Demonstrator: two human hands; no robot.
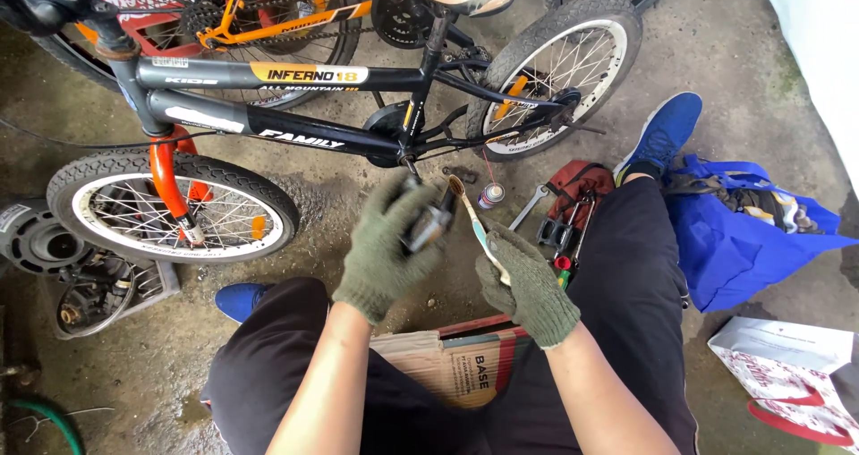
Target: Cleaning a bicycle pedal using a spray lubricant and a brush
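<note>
Both bare forearms rise from the bottom of the frame to mid-picture, where the gloved left hand [386, 245] is curled closed beside the gloved, pinching right hand [523, 285].

floor [340, 200]: grey concrete, stained and damp in patches
wall [819, 52]: pale, at right edge
light: soft daylight
clutter: blue bag [734, 249], green hose [54, 419] at bottom left
</note>
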